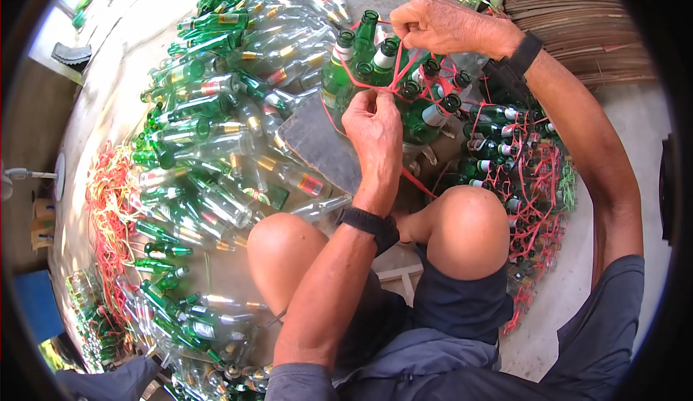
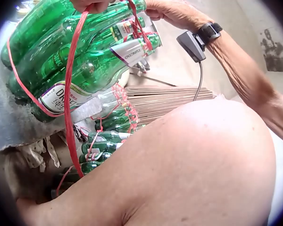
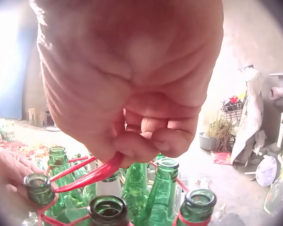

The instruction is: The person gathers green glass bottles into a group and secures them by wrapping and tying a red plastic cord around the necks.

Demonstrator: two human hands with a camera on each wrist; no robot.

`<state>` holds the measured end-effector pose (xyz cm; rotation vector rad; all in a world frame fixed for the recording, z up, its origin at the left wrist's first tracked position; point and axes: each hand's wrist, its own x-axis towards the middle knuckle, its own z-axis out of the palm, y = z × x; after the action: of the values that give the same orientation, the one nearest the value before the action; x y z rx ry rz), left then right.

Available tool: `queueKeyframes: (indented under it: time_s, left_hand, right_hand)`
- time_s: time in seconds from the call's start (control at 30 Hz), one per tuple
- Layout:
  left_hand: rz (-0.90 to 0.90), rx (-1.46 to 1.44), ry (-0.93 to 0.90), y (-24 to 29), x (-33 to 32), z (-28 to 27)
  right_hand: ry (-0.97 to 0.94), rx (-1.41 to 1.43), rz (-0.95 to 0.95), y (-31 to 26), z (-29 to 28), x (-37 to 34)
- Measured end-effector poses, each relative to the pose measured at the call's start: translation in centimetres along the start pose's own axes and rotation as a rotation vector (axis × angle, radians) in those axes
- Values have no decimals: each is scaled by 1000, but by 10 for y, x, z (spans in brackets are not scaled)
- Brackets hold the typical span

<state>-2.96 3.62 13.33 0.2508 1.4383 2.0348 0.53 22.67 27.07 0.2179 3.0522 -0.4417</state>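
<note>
Several green bottles (image 1: 366, 34) stand upright in a cluster on a dark board (image 1: 317, 141), with red twine (image 1: 354, 76) wound around their necks. My left hand (image 1: 375, 130) pinches the twine at the near side of the bottle tops. Above the far side, my right hand (image 1: 455, 25) grips another part of the twine. The right wrist view has the right hand (image 3: 132, 80) with curled fingers round a red strand (image 3: 92, 178) over the bottle mouths. In the left wrist view a strand (image 2: 70, 94) hangs down from the left hand (image 2: 92, 4) beside the labelled bottles (image 2: 80, 80).
Loose green and clear bottles (image 1: 209, 134) cover the floor at the left. A heap of red twine (image 1: 108, 206) lies at the far left. Bottles bound in red twine (image 1: 505, 141) stand at the right, below stacked brown sheets (image 1: 570, 33). My knees (image 1: 469, 228) are close to the board.
</note>
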Motion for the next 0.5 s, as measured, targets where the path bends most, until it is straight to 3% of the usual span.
queueKeyframes:
  time_s: [0.37,0.5]
  left_hand:
    - [-24,-13,-31,-2,2,0]
    - [61,-41,15,-2,1,6]
  right_hand:
    - [76,54,-67,16,12,17]
    - [-16,62,8,3,2,19]
